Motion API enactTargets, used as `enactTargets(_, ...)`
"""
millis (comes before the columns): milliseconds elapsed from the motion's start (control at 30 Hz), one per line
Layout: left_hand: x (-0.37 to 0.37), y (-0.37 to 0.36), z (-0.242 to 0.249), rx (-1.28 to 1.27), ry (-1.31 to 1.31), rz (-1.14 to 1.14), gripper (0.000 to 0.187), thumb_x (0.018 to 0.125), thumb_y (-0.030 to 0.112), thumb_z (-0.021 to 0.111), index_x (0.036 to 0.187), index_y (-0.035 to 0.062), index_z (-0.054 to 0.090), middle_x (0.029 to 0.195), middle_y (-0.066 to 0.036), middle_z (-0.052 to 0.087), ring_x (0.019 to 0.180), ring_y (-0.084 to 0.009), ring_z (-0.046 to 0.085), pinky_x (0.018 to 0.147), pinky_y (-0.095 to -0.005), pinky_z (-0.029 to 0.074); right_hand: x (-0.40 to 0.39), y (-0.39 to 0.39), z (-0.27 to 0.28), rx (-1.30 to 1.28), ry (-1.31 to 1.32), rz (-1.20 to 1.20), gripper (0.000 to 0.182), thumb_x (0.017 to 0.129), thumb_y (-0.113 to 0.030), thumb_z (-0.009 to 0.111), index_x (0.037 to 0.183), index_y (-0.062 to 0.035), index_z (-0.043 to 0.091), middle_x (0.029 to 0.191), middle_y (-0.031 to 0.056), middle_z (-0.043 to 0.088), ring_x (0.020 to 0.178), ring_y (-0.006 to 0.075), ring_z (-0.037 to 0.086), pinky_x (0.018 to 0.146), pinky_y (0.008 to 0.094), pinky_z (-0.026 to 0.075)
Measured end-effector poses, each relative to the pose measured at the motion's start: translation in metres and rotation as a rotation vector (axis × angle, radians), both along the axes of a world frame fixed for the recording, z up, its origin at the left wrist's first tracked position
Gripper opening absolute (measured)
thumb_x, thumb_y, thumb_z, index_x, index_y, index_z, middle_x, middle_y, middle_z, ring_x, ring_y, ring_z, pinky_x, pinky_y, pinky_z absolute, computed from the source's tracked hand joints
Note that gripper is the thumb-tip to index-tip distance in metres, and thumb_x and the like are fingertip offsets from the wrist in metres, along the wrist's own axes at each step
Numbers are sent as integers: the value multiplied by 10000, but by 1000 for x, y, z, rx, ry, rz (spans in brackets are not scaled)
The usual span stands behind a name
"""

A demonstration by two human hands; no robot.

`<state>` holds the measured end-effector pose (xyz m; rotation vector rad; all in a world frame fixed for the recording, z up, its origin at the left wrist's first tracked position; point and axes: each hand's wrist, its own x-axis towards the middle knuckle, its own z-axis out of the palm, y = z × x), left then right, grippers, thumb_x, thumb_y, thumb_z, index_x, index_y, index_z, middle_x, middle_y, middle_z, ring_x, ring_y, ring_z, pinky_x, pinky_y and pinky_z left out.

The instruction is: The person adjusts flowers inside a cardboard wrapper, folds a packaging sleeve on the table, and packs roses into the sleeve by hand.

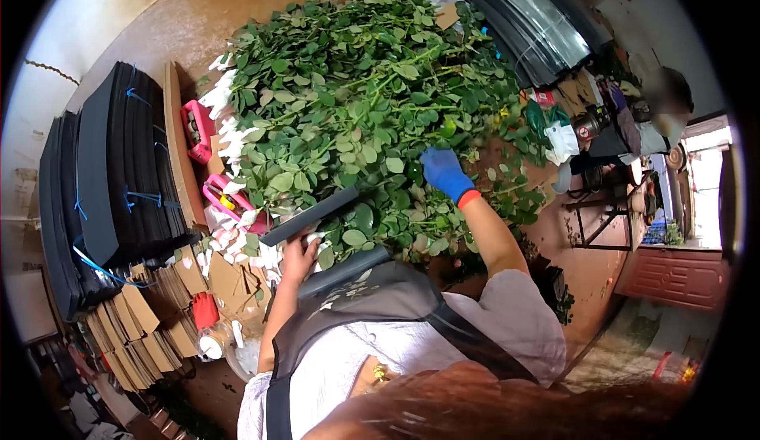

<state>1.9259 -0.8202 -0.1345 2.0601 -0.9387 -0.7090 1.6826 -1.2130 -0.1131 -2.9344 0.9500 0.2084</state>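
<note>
A wide heap of leafy green cut stems [340,123] lies in front of me, with white-wrapped heads [229,143] along its left side. My right hand [447,175], in a blue glove with an orange cuff, is closed at the heap's right part; what its fingers grip is hidden among the leaves. My bare left hand [299,258] is low at the near left, beside a dark padded bar [309,217] that partly covers its fingers. White wrapping and leaves are close to that hand. A second dark bar [344,272] runs along my apron front.
Pink baskets [229,198] stand left of the heap. Beyond them are stacked black sheets [127,163] and folded cardboard [138,321]. More dark sheets [522,20] lie at the back right. At right, another person [665,107] is beside a cluttered metal-legged table [606,210].
</note>
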Motion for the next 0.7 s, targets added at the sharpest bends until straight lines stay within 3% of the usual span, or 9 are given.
enactTargets(67,3,3,-10,-60,-208,-57,490,889,198,756,1309,8,591,1182,-183,659,998,-278,660,887,-357,523,-9,18,17,47,69,-39,399,863,-237,618,1244,-122,621,1183,149,645,1059,338,622,954,497,437)
enactTargets(100,3,4,-13,26,-69,-22,487,888,213,758,1300,14,591,1174,-203,650,1023,-309,645,905,-386,513,-7,26,38,96,60,-115,573,843,-303,671,1376,-142,533,1293,162,572,1165,368,549,1014,518,381)
enactTargets(200,-3,-2,10,96,-45,-12,511,894,264,741,1322,40,573,1139,-227,642,1033,-357,636,892,-411,507,-35,65,91,175,-339,139,794,801,-362,728,1502,-171,405,1462,191,449,1330,390,437,1096,541,327)
enactTargets(300,-2,-3,12,89,-20,-36,530,897,281,725,1338,42,552,1143,-246,634,1056,-389,621,907,-423,499,-53,104,80,226,360,166,1031,783,-342,740,1610,-228,135,1635,194,209,1494,416,212,1212,571,148)
enactTargets(400,-1,-3,-1,-12,-172,-66,548,900,280,711,1359,46,524,1151,-266,627,1039,-413,620,908,-444,495,-55,89,45,-32,373,40,904,845,-260,669,1604,-228,179,1631,185,219,1489,420,219,1212,577,134)
enactTargets(433,-1,-3,-3,6,-191,-82,539,909,278,697,1352,35,511,1134,-280,633,1004,-437,625,891,-459,497,-47,86,44,-26,392,17,758,887,-188,596,1576,-204,280,1628,177,233,1480,412,236,1214,579,129)
enactTargets(533,-1,1,-10,75,-162,-77,521,910,266,694,1330,22,506,1097,-280,644,971,-452,630,872,-471,500,-57,98,-3,-138,276,25,816,754,-238,742,1499,-167,418,1584,219,277,1445,426,279,1206,580,158)
enactTargets(567,-1,-1,-8,10,-146,-82,506,911,259,695,1313,16,504,1057,-280,648,970,-463,624,862,-479,498,-58,101,-7,-144,161,0,623,776,-187,710,1380,-178,555,1541,192,365,1413,400,341,1194,567,210)
enactTargets(700,0,0,-5,27,-121,-91,501,902,228,704,1310,21,500,1055,-274,642,965,-458,625,860,-483,499,-44,95,33,-102,46,-17,420,803,-58,629,1205,-180,651,1411,137,515,1334,362,435,1140,541,323)
